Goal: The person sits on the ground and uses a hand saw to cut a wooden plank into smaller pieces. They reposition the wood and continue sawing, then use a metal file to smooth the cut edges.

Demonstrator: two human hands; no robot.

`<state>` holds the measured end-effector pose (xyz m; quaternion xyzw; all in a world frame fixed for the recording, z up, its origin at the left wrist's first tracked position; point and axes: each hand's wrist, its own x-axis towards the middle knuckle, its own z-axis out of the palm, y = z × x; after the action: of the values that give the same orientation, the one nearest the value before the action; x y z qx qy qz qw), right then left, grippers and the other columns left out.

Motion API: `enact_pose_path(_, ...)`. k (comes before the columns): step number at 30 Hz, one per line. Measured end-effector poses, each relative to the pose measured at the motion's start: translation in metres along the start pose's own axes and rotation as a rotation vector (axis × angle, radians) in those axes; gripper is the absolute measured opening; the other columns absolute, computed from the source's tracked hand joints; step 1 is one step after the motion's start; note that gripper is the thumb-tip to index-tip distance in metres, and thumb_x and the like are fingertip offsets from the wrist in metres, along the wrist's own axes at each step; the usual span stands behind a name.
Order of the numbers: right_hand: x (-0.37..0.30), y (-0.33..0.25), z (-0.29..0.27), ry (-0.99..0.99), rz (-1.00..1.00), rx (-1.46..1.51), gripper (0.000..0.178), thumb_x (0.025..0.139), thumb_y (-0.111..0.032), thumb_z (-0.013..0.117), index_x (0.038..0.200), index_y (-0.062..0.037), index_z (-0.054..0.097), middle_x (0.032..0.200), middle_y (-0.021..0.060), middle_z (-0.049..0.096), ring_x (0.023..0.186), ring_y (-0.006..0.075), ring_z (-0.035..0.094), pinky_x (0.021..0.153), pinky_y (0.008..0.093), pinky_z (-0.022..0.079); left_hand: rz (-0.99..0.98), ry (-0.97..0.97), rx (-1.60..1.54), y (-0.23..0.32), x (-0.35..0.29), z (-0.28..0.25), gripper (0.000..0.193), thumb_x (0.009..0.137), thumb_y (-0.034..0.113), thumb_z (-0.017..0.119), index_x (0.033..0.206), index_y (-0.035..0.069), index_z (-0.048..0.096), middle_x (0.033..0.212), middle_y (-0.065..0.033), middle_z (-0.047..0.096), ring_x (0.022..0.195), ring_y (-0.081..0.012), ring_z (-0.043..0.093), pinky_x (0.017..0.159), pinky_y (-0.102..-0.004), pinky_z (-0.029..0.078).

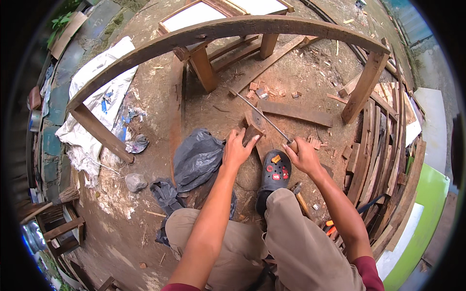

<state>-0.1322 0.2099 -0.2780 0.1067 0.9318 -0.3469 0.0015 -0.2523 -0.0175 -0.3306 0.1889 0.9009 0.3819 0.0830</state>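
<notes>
My left hand (238, 148) is closed round a short brown wood piece (253, 132), held just beyond my foot. My right hand (303, 155) grips the handle of a long thin-bladed tool (264, 118). Its straight metal blade slants away to the far left, passing over or beside the wood piece; whether they touch I cannot tell. From this angle the blade's exact kind is unclear. A dark clog (276, 172) with colourful charms is on my foot, close to both hands. Behind the wood piece a flat plank (296, 113) lies on the ground.
A curved wooden beam on legs (233, 28) arches across the far side. Stacked lumber (376, 155) lines the right. Left are a dark plastic bag (199, 157), a white sack (94, 102) and a stone (136, 182). A hammer-like tool (302, 200) lies beside my right leg.
</notes>
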Motion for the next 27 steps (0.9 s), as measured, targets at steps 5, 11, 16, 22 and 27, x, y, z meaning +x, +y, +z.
enact_pose_path(5, 0.011, 0.033, 0.014, -0.16, 0.03, -0.01, 0.034, 0.093, -0.03, 0.07, 0.094, 0.0, 0.054, 0.073, 0.0237, 0.063, 0.074, 0.0456, 0.063, 0.065, 0.0517, 0.049, -0.004, -0.156, 0.122, 0.006, 0.003, 0.002, 0.06, 0.08, 0.048, 0.079, 0.115, 0.001, 0.066, 0.107, -0.0224, 0.069, 0.097, -0.0413, 0.069, 0.082, -0.0485, 0.056)
enact_pose_path(11, 0.024, 0.021, 0.027, -0.23, -0.005, -0.012, 0.039, 0.094, -0.036, 0.067, 0.1, 0.0012, 0.055, 0.081, 0.0276, 0.066, 0.081, 0.049, 0.065, 0.069, 0.0544, 0.051, -0.004, -0.114, 0.13, -0.003, 0.008, 0.006, 0.054, 0.08, 0.039, 0.079, 0.117, 0.001, 0.066, 0.103, -0.0231, 0.071, 0.093, -0.0429, 0.07, 0.08, -0.0481, 0.057)
enact_pose_path(16, 0.032, 0.012, 0.026, -0.246, 0.028, 0.082, 0.041, 0.095, -0.035, 0.066, 0.1, 0.0033, 0.054, 0.075, 0.0285, 0.065, 0.074, 0.0495, 0.064, 0.066, 0.0543, 0.051, 0.031, -0.07, 0.147, -0.005, 0.007, 0.009, 0.052, 0.082, 0.037, 0.076, 0.116, 0.0, 0.065, 0.107, -0.0225, 0.07, 0.095, -0.0421, 0.069, 0.081, -0.049, 0.056)
enact_pose_path(22, 0.035, 0.021, 0.029, -0.241, -0.01, 0.009, 0.036, 0.095, -0.03, 0.068, 0.094, 0.0023, 0.054, 0.07, 0.026, 0.063, 0.068, 0.0469, 0.064, 0.06, 0.0512, 0.05, 0.002, -0.103, 0.156, -0.002, 0.009, 0.008, 0.051, 0.082, 0.036, 0.076, 0.117, -0.001, 0.066, 0.109, -0.0216, 0.07, 0.097, -0.0417, 0.069, 0.084, -0.0487, 0.056)
enact_pose_path(27, 0.021, -0.003, 0.017, -0.276, 0.087, 0.079, 0.039, 0.096, -0.034, 0.065, 0.098, 0.003, 0.054, 0.072, 0.0286, 0.064, 0.074, 0.0492, 0.065, 0.065, 0.0548, 0.052, -0.01, -0.078, 0.144, -0.001, 0.006, 0.008, 0.051, 0.082, 0.036, 0.076, 0.116, -0.002, 0.066, 0.111, -0.0217, 0.07, 0.099, -0.0418, 0.068, 0.085, -0.0481, 0.056)
